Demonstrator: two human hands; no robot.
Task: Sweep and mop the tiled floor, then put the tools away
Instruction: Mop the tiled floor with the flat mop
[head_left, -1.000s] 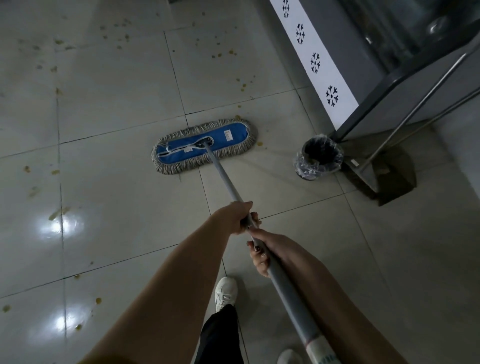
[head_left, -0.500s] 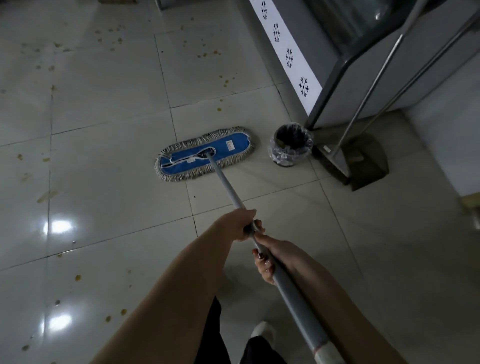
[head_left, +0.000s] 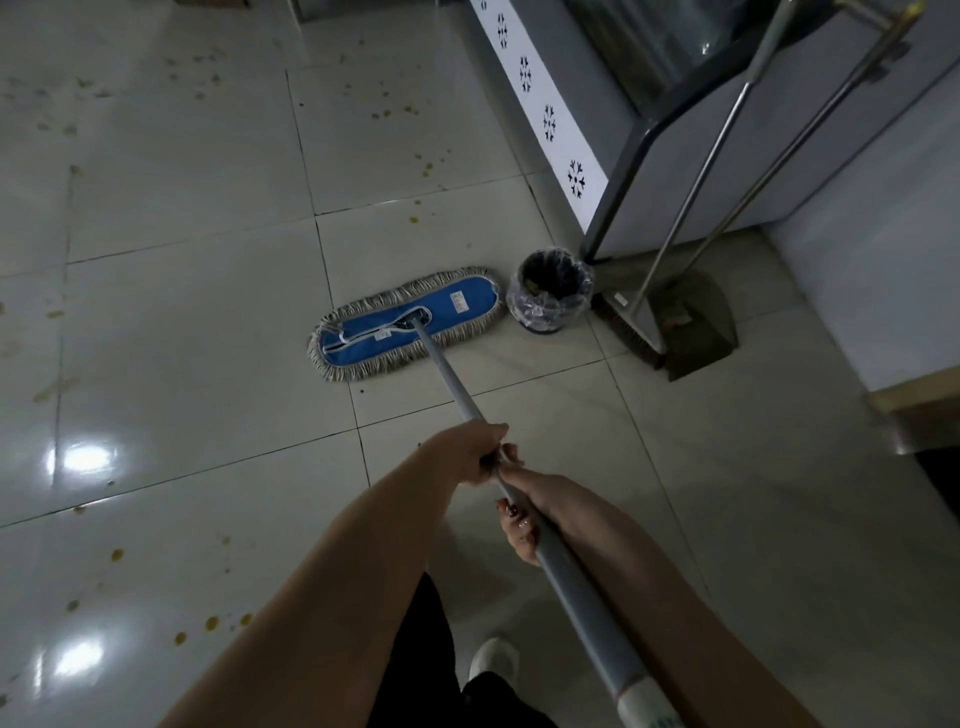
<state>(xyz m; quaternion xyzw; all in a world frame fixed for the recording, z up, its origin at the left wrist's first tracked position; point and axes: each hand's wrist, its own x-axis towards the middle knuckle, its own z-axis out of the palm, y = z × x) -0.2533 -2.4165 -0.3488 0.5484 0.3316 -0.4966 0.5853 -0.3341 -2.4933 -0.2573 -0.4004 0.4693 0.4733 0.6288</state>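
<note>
A flat mop with a blue pad and grey fringe (head_left: 410, 322) lies on the pale tiled floor (head_left: 182, 338), its right end close to a small bin. Its grey handle (head_left: 452, 384) runs back toward me. My left hand (head_left: 467, 452) grips the handle higher up the shaft, and my right hand (head_left: 524, 512) grips it just behind, both closed around it. Yellow-brown spots (head_left: 213, 623) dot the tiles at the lower left and at the far side (head_left: 387, 113).
A small black bin with a clear liner (head_left: 549, 296) stands right of the mop head. A broom and dustpan (head_left: 675, 327) lean against a grey cabinet with snowflake marks (head_left: 550, 124). A wall and low step (head_left: 909, 400) sit at the right. My white shoe (head_left: 493, 657) shows below.
The mop head has slid right and back toward me, ending beside the bin. I have stepped back, and both hands keep their grip on the handle.
</note>
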